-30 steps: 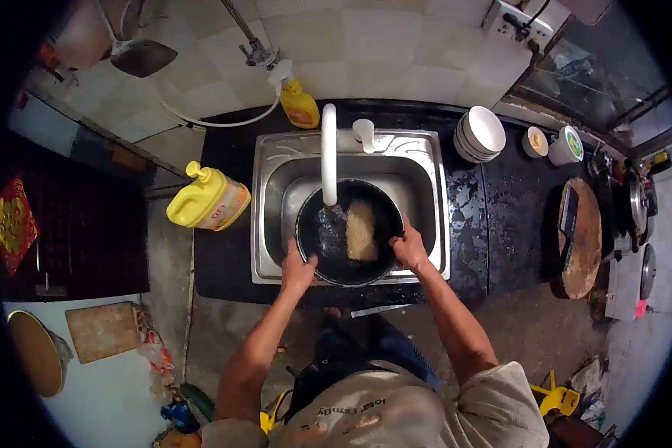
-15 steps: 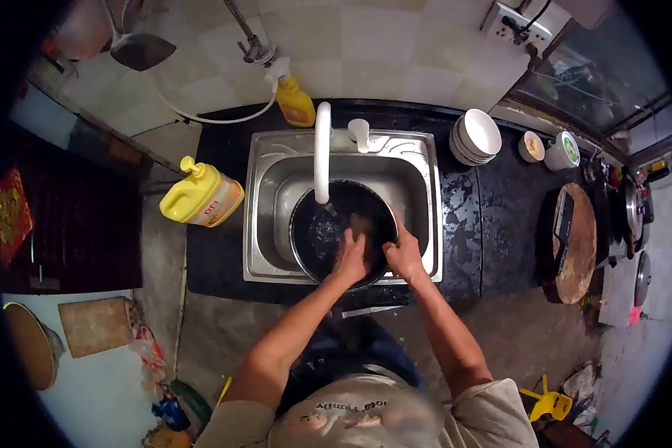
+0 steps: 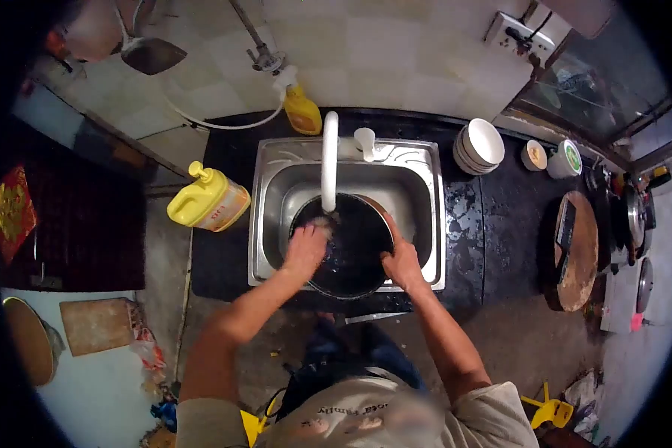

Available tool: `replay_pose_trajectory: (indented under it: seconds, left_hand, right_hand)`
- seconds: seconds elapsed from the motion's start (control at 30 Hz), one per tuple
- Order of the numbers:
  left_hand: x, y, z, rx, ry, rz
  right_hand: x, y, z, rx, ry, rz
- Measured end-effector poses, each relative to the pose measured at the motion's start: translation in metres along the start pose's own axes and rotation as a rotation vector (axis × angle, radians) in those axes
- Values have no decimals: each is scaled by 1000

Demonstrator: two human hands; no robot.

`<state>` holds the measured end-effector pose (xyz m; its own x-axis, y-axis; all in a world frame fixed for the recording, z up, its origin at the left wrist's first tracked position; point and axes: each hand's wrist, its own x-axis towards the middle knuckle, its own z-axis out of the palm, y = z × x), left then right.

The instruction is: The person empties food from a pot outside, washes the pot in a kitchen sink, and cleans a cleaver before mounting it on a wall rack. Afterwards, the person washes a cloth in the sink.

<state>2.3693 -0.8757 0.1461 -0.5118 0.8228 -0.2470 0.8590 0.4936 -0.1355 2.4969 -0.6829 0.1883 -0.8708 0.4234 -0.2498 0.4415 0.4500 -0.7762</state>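
Observation:
A round black pot (image 3: 351,257) rests in the steel sink (image 3: 272,243), below the white faucet (image 3: 329,160). My left hand (image 3: 306,250) is inside the pot near its left wall, with its fingers closed on a tan scrubbing pad (image 3: 321,222) that is mostly covered by them. On the right side, my right hand (image 3: 402,261) grips the pot's rim, thumb inside and fingers outside. Dark water or wet surface with small glints shows in the pot.
Left of the sink stands a yellow pump jug (image 3: 210,200); a yellow bottle (image 3: 303,112) is behind it by the wall. Stacked white bowls (image 3: 483,143), two small tubs (image 3: 564,159) and a round wooden board with a cleaver (image 3: 579,254) are on the right.
My left hand let go of the pot's left rim, reached to the pad in the middle, and moved with it to the left wall. My right hand stays on the rim.

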Motion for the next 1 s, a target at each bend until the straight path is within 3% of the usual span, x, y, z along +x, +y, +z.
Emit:
replay_pose_trajectory:
  seconds: [0.03, 0.07, 0.13, 0.2, 0.27, 0.33, 0.37, 0.4, 0.43, 0.5, 0.57, 0.67, 0.77, 0.83, 0.87, 0.9, 0.93, 1.0]
  left_hand:
    - [-8, 6, 1, -62, -70, -12]
    - [-21, 14, 7, -293, 235, 10]
    - [-20, 19, 3, -633, -149, 31]
    - [-15, 13, 30, -958, -136, -22]
    - [-18, 3, 1, -1405, -78, -206]
    - [-17, -14, 4, -1935, -37, -417]
    - [-15, -22, -4, -1999, 177, -518]
    - [-7, -43, 23, -1933, 190, -582]
    - [0, -44, -7, -1957, 457, -722]
    - [34, -77, 35, -1738, 683, -780]
    - [62, -103, 14, -1516, 759, -888]
    - [106, -152, 40, -1477, 513, -877]
    - [97, -143, 33, -1177, 593, -743]
    - [60, -110, 15, -985, 368, -739]
    - [46, -103, 45, -1042, 263, -640]
    - [35, -99, 76, -1246, -1, -622]
    - [13, -83, 12, -1474, -377, -753]
    - [-8, -73, 47, -1964, -612, -722]
  right_hand:
    - [0, -2, 2, -4, 5, -3]
    - [-1, -3, 4, -8, 10, -6]
    - [3, 1, 9, -36, 45, -50]
    - [5, 7, 11, -20, 63, -15]
    - [2, 16, 11, 22, 132, -49]
    - [1, 24, 12, 17, 109, 97]
    - [0, 27, 13, 33, 118, 95]
    - [-1, 28, 16, 49, 127, 91]
    - [0, 29, 18, 66, 137, 87]
    - [-2, 20, 20, 101, 148, 104]
    - [-2, 19, 23, 144, 138, 163]
    - [-1, 43, 42, 113, 251, 64]
    - [1, 66, 56, 240, 232, 155]
    - [4, 74, 63, 335, 220, 212]
    - [2, 75, 66, 387, 216, 246]
    - [-2, 73, 69, 450, 211, 258]
    - [-1, 69, 71, 511, 209, 268]
    - [-1, 48, 68, 578, 167, 331]
